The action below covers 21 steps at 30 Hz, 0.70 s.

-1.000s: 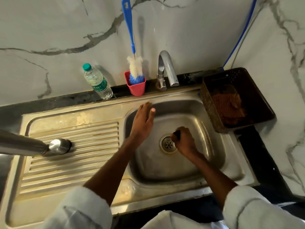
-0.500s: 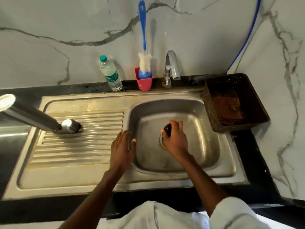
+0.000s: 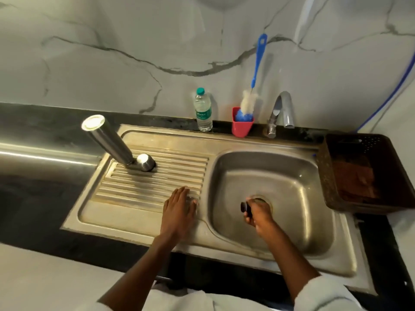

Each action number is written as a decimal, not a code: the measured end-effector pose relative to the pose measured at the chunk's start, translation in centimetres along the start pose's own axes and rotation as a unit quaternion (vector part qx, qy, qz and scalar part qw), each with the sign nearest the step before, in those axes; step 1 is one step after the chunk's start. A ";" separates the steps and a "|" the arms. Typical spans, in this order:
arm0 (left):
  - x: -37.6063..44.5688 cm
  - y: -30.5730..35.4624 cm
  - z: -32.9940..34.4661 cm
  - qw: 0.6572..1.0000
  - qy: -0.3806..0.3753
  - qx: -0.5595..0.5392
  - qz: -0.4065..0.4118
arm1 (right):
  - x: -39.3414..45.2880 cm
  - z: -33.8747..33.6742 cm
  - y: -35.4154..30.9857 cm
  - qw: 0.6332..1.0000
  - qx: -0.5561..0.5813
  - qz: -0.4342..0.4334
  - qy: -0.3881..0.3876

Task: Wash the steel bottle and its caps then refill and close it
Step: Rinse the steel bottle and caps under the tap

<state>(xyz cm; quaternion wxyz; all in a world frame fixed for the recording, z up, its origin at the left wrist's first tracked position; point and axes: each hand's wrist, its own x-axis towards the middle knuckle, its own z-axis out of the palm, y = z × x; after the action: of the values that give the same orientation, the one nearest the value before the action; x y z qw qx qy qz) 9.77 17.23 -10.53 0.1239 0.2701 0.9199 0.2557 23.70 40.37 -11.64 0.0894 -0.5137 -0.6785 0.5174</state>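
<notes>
So the steel bottle [image 3: 110,143] stands upside down on the ribbed drainboard [image 3: 157,176], far left, with a steel cap [image 3: 146,162] right beside its mouth. Along the far edge: a plastic water bottle [image 3: 203,111], a red cup [image 3: 242,124] holding a blue bottle brush [image 3: 253,86], then the tap [image 3: 281,113]. A dark basket [image 3: 359,171] with a brown cloth inside sits just right of the sink basin [image 3: 303,176].

The right hand [image 3: 258,213] is down in the basin over the drain, fingers curled round a small black cap [image 3: 244,207]. The left hand [image 3: 179,209] lies flat, fingers straight, on the near drainboard by the basin rim.

Compared to a second ago, the left hand has come out of the basin onto the drainboard; the right keeps hold of the cap.
</notes>
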 end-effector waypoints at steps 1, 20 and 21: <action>0.1 -0.6 -0.5 1.000 0.003 -0.006 -0.004 | -0.1 0.6 -0.2 0.998 0.048 0.037 -0.019; 5.0 -15.8 -10.2 0.999 0.045 0.024 0.015 | -3.8 14.6 -15.5 0.988 0.079 -0.130 -0.036; 5.0 -16.2 -10.3 0.998 0.044 0.023 0.025 | -3.7 15.3 -15.8 0.987 0.090 -0.126 -0.043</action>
<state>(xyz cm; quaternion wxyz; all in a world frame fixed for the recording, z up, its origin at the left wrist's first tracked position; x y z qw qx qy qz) -5.10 4.17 -11.07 0.0703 0.2839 0.9232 0.2494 5.89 29.06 -4.46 0.1706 -0.3911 -0.6915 0.5829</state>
